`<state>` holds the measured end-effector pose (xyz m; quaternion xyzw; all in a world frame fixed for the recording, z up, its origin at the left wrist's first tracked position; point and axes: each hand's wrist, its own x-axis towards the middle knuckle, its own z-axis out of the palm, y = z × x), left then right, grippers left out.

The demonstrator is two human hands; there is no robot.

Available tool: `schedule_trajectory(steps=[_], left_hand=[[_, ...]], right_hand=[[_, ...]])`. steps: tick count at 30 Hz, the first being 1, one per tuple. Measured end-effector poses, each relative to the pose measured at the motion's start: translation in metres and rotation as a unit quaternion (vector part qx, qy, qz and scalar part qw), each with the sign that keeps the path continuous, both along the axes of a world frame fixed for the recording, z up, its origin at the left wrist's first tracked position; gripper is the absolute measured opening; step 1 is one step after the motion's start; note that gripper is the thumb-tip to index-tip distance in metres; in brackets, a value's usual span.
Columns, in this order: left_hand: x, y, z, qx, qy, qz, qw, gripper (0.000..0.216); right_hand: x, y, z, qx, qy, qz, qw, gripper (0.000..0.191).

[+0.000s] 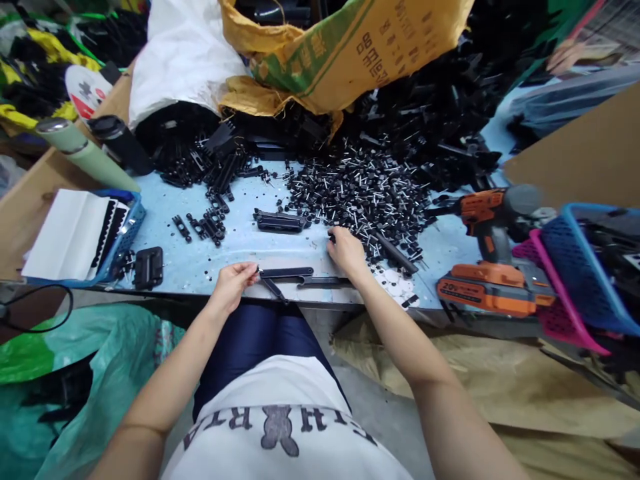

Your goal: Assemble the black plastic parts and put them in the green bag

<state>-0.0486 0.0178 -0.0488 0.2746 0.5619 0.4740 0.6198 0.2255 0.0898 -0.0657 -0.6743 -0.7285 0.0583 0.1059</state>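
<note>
A black part [287, 273] is pinched by the left hand [234, 287]. Picking seems underway, precision needed; the right hand's [347, 251] grip is unclear.

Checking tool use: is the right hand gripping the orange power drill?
No: the right hand is by the pile of small parts, and the drill stands apart to its right.

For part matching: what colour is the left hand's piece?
The piece is black; best in head view.

On the table [240, 252], loose pins [360, 190] lie between left basket [133, 230] and right-hand drill [493, 243] — sack [360, 60] behind.
</note>
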Motion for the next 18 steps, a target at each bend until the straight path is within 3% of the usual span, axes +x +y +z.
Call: schedule_trajectory(steps=[5,9,15,18], left_hand=[[0.001,-0.008,-0.006,0.007,0.000,-0.007,1.000,0.041],[0.000,0.000,-0.002,0.033,0.039,-0.035,0.998,0.037],[-0.004,0.009,-0.007,0.058,0.092,-0.120,0.987,0.027],[-0.003,0.008,-0.010,0.141,0.207,-0.116,0.961,0.019]], right_hand=[[0.014,-0.029,0.001,0.045,0.124,0.078,0.988,0.024],[0.017,-0.039,0.009,0.059,0.174,0.073,0.980,0.021],[0.005,-0.048,0.028,-0.028,0.259,0.121,0.958,0.018],[-0.002,-0.046,0.039,-0.065,0.235,0.149,0.958,0.014]])
